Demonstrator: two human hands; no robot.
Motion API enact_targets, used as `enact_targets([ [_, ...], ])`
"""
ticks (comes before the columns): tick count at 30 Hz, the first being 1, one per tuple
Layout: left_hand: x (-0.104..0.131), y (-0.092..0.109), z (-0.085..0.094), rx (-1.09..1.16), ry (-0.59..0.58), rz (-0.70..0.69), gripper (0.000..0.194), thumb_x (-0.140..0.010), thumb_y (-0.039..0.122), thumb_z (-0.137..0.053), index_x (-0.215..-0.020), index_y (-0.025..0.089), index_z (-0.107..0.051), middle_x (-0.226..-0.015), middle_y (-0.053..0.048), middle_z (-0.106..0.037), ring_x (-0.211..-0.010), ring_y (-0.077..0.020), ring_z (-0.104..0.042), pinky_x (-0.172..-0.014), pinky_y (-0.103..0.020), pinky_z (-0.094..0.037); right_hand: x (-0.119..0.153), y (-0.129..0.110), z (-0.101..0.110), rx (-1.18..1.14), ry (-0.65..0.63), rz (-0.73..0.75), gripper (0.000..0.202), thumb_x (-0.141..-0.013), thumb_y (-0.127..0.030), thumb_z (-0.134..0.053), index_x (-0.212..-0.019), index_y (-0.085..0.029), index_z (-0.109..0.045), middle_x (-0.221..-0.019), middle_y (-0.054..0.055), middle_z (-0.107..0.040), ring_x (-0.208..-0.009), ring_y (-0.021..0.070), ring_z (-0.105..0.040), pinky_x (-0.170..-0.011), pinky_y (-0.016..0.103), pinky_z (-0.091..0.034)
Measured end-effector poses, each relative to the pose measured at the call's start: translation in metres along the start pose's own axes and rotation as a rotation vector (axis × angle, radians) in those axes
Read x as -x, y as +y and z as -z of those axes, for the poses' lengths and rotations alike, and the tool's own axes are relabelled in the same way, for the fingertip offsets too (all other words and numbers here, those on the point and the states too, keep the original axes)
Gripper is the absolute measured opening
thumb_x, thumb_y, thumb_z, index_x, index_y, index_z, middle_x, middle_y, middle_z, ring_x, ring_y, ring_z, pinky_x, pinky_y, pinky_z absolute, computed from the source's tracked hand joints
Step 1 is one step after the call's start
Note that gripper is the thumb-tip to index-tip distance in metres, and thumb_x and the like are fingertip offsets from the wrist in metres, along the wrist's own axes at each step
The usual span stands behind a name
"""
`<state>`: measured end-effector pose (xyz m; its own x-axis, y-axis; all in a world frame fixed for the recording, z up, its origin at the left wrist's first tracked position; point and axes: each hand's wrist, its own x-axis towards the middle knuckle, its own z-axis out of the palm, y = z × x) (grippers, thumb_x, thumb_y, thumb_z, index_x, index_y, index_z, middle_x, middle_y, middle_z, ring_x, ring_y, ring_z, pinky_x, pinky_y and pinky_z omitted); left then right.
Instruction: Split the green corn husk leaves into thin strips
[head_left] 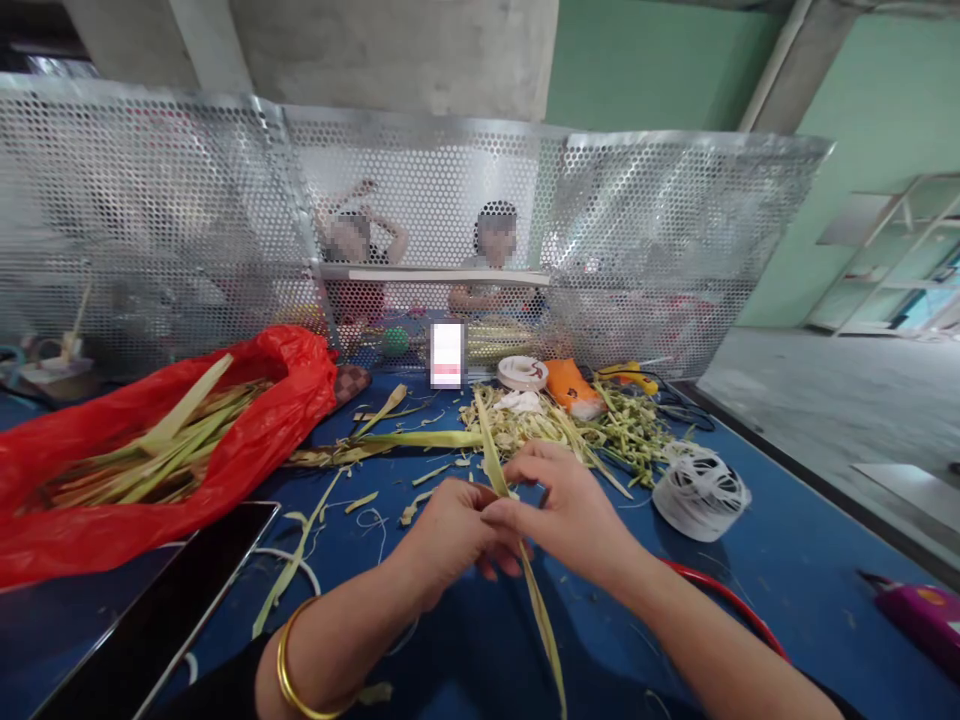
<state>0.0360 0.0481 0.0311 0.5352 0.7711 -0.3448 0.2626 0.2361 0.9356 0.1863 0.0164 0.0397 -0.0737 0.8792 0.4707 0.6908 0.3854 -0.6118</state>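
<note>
Between my two hands runs a long, narrow strip of dried leaf (544, 620), pale green to straw-coloured, its upper end pointing away from me and its lower end hanging toward the table's front. My left hand (461, 525) is closed around its middle. My right hand (551, 500) pinches the same strip from the other side, thumb and fingers close to the left ones. Another flat green leaf strip (427, 439) lies crosswise just beyond the hands. A heap of leaf scraps (517, 425) sits behind them.
At left is a red plastic bag (300, 370) of leaf strips, with a dark tablet-like slab (165, 610) before it. Right are a white string spool (699, 495), orange packet (574, 385) and tape roll (523, 373). A perforated metal screen (652, 220) stands behind; two people are beyond.
</note>
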Motion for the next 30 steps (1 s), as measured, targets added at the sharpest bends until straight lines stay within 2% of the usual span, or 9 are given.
enact_targets([
  [3,0.0,-0.002,-0.003,-0.044,-0.017,-0.029,0.009,-0.057,0.018,-0.06,-0.058,0.013,-0.068,-0.059,-0.005,-0.068,-0.05,-0.0141,-0.061,-0.043,-0.021,-0.04,0.003,-0.004,-0.01,-0.036,-0.07,-0.073,0.03,-0.076,-0.021,-0.062,-0.053,-0.019,-0.043,-0.06,-0.004,-0.046,-0.061,0.0121,-0.045,-0.058,0.025,-0.032],
  [5,0.001,-0.002,-0.002,-0.069,-0.037,-0.048,0.012,-0.061,0.021,-0.06,-0.06,0.013,-0.069,-0.063,-0.005,-0.07,-0.051,-0.0138,-0.062,-0.044,-0.021,-0.041,0.003,-0.001,-0.014,-0.083,-0.034,-0.135,0.029,-0.077,-0.017,-0.057,-0.054,-0.02,-0.039,-0.056,-0.005,-0.041,-0.057,0.0112,-0.041,-0.055,0.024,-0.03],
  [8,0.001,-0.002,0.001,-0.075,-0.099,-0.038,0.012,-0.063,0.024,-0.061,-0.061,0.014,-0.069,-0.064,-0.005,-0.07,-0.052,-0.0134,-0.062,-0.045,-0.021,-0.042,0.003,0.003,-0.017,-0.155,0.023,-0.226,0.029,-0.076,-0.02,-0.055,-0.054,-0.02,-0.037,-0.055,-0.005,-0.038,-0.054,0.0111,-0.037,-0.052,0.025,-0.028],
  [12,-0.001,-0.005,0.0,-0.07,-0.107,0.009,0.011,-0.062,0.024,-0.063,-0.061,0.014,-0.068,-0.063,-0.005,-0.07,-0.051,-0.0137,-0.062,-0.044,-0.021,-0.041,0.004,0.003,-0.017,-0.261,-0.079,-0.277,0.027,-0.077,-0.027,-0.056,-0.055,-0.021,-0.041,-0.051,-0.006,-0.036,-0.05,0.0103,-0.035,-0.048,0.024,-0.027],
  [15,0.0,-0.007,-0.006,-0.124,-0.093,-0.008,0.011,-0.061,0.022,-0.06,-0.058,0.014,-0.067,-0.058,-0.004,-0.068,-0.048,-0.0138,-0.061,-0.042,-0.021,-0.041,0.007,-0.002,-0.015,-0.156,-0.135,-0.261,0.018,-0.075,-0.026,-0.061,-0.061,-0.021,-0.052,-0.052,-0.005,-0.044,-0.049,0.0105,-0.039,-0.047,0.024,-0.027],
  [18,0.002,-0.005,-0.008,-0.137,-0.07,-0.039,0.014,-0.063,0.024,-0.058,-0.059,0.014,-0.067,-0.061,-0.004,-0.069,-0.049,-0.0132,-0.061,-0.042,-0.02,-0.041,0.01,-0.007,-0.012,-0.019,-0.05,-0.202,0.011,-0.079,-0.023,-0.055,-0.068,-0.021,-0.056,-0.056,-0.003,-0.053,-0.054,0.0126,-0.047,-0.051,0.025,-0.031],
  [23,0.0,-0.003,-0.001,-0.026,-0.059,0.016,0.021,-0.066,0.033,-0.06,-0.059,0.014,-0.064,-0.06,-0.006,-0.068,-0.046,-0.0134,-0.06,-0.04,-0.021,-0.039,0.015,-0.016,-0.006,-0.01,0.132,-0.076,0.012,-0.088,-0.025,-0.05,-0.078,-0.02,-0.057,-0.07,0.0,-0.06,-0.064,0.0138,-0.054,-0.06,0.025,-0.038],
  [26,-0.002,-0.002,0.006,0.098,-0.006,0.03,0.021,-0.061,0.034,-0.065,-0.057,0.014,-0.062,-0.051,-0.002,-0.062,-0.044,-0.0122,-0.056,-0.04,-0.021,-0.037,0.021,-0.023,-0.007,0.097,0.147,0.13,0.012,-0.089,-0.021,-0.05,-0.079,-0.02,-0.057,-0.072,0.0,-0.062,-0.067,0.014,-0.055,-0.064,0.026,-0.037],
  [30,-0.005,0.001,0.013,0.248,0.083,0.006,0.022,-0.06,0.034,-0.067,-0.055,0.015,-0.059,-0.045,0.003,-0.05,-0.039,-0.0069,-0.04,-0.036,-0.02,-0.026,0.029,-0.03,-0.018,0.443,0.082,0.483,0.017,-0.089,-0.012,-0.045,-0.078,-0.019,-0.056,-0.066,0.001,-0.058,-0.058,0.0152,-0.05,-0.059,0.031,-0.032],
])
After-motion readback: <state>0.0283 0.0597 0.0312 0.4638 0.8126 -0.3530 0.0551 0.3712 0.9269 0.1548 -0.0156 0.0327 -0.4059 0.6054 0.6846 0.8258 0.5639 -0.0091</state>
